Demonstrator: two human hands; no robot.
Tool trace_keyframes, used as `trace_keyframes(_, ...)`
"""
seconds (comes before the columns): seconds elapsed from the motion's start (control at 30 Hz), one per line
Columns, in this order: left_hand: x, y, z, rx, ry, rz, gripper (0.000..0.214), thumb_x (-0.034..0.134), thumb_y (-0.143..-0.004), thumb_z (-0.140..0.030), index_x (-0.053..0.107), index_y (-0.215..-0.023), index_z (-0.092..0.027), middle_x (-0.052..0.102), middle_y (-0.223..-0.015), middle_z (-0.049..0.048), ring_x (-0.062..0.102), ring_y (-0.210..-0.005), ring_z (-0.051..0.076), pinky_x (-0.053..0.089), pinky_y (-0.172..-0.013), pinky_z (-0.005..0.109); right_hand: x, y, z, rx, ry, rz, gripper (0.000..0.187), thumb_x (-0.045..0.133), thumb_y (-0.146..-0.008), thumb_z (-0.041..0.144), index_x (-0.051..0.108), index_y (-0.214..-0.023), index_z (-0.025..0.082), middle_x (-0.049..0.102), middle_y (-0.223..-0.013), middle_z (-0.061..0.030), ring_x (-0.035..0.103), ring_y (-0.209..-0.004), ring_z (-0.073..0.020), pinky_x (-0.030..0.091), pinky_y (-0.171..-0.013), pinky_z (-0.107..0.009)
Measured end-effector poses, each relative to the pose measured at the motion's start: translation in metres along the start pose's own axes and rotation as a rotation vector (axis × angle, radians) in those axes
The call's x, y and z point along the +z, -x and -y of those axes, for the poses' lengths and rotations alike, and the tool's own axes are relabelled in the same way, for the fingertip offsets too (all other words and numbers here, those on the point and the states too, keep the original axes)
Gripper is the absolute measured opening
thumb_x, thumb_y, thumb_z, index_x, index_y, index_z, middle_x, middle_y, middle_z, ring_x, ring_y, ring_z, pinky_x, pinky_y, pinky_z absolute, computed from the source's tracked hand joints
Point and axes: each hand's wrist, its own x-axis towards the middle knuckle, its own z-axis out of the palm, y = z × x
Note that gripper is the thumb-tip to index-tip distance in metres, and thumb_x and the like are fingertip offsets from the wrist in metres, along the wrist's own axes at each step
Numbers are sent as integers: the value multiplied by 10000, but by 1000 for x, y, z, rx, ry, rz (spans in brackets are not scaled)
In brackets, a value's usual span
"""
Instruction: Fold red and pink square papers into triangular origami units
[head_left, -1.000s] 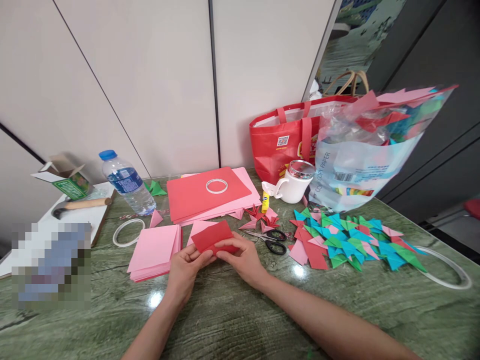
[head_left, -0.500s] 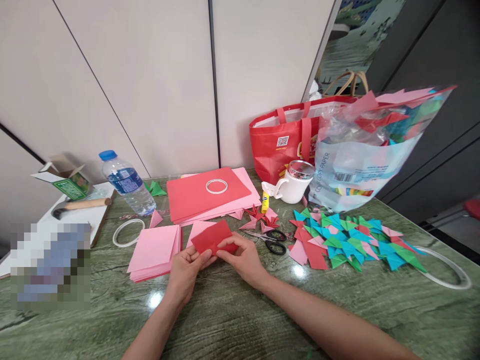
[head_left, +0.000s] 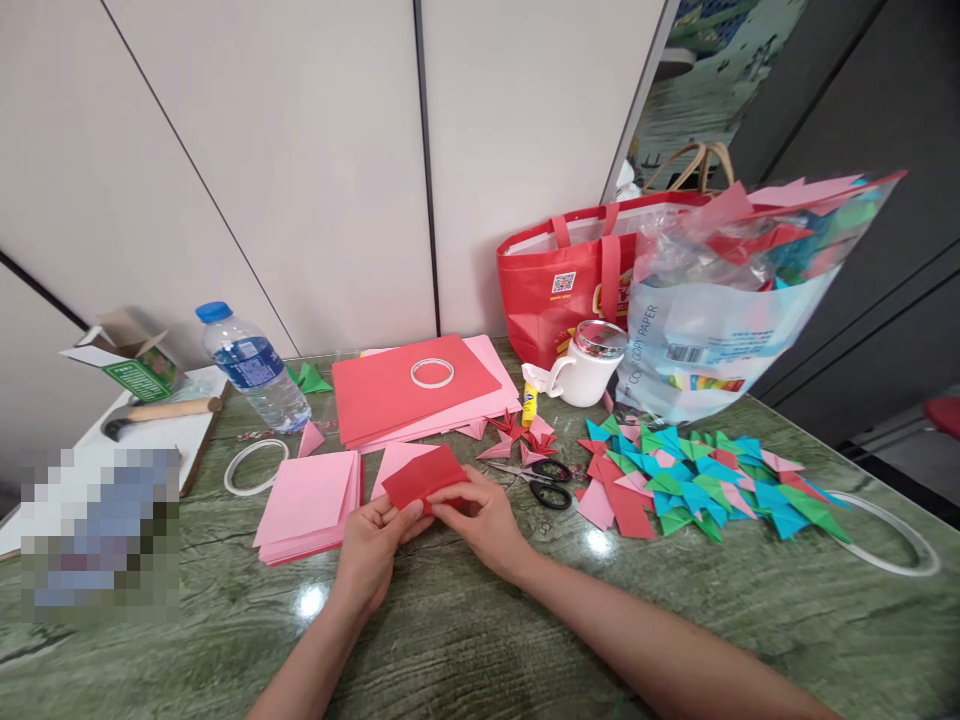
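Note:
A red sheet of paper [head_left: 426, 478], folded along its lower edge, is held between my two hands above the table. My left hand [head_left: 373, 540] pinches its lower left part, thumb on top. With thumb and fingertips, my right hand [head_left: 484, 515] grips the lower right part; both thumbs lie close together at the bottom edge. Just left of my left hand lies a stack of pink paper squares [head_left: 307, 500]. Behind the red paper a pink piece [head_left: 396, 460] is partly hidden. Black-handled scissors [head_left: 544, 480] rest right of my right hand, beside small folded red and pink paper pieces [head_left: 517, 435].
Red and pink sheets [head_left: 390, 395] carry a tape roll [head_left: 432, 373]. A water bottle [head_left: 255, 365], white mug [head_left: 589, 370], glue stick [head_left: 529, 405], red bag [head_left: 540, 300] and plastic paper bag [head_left: 712, 350] stand behind. Many-coloured folded pieces [head_left: 690, 480] cover the right side; a hammer [head_left: 161, 412] lies left.
The red paper has tipped slightly lower, and its top edge sits a little further down. My right fingers have slid slightly left along its lower edge. Both hands keep their hold.

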Motion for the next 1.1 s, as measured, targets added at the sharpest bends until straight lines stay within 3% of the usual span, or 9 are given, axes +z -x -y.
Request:
trace_keyframes(0.23, 4, 2, 3, 39, 16, -20, 373, 775, -579, -268, 694, -903, -103, 721, -959, 127, 662, -918, 292, 536, -823, 403, 0, 1, 7, 27, 86, -23, 39, 666, -675, 179, 646, -704, 193, 578, -770, -17, 545, -680, -146, 454, -579, -240)
trace_keyframes(0.57, 7, 3, 6, 26, 42, -33, 337, 776, -581, -249, 696, -878, -111, 732, -920, 112, 678, -873, 275, 534, -827, 397, 1, 4, 3, 78, 89, -49, 222, 627, -630, 143, 501, -802, 205, 500, -725, 35, 467, -572, -106, 379, -482, -192)
trace_keyframes(0.7, 4, 2, 4, 45, 35, -63, 346, 780, -575, -250, 694, -883, -118, 735, -914, 101, 679, -865, 268, 540, -812, 383, 1, 2, 4, 114, -108, -9, 209, 567, -651, 124, 484, -826, 203, 511, -802, 16, 534, -610, -109, 446, -545, -209)
trace_keyframes(0.9, -1, -1, 1, 51, 24, -57, 334, 781, -576, -242, 694, -871, -112, 741, -878, 89, 691, -809, 236, 547, -778, 331, 3, 2, 1, 138, -204, 35, 211, 534, -652, 112, 522, -844, 198, 533, -775, 7, 570, -623, -122, 472, -572, -225)
trace_keyframes(1.1, -7, -4, -5, 55, -54, -79, 358, 785, -566, -265, 690, -878, -117, 746, -830, 82, 696, -745, 232, 553, -738, 342, 0, 1, 2, -33, 13, 25, 205, 495, -681, 78, 622, -800, 186, 575, -827, -29, 565, -791, -161, 460, -692, -259)
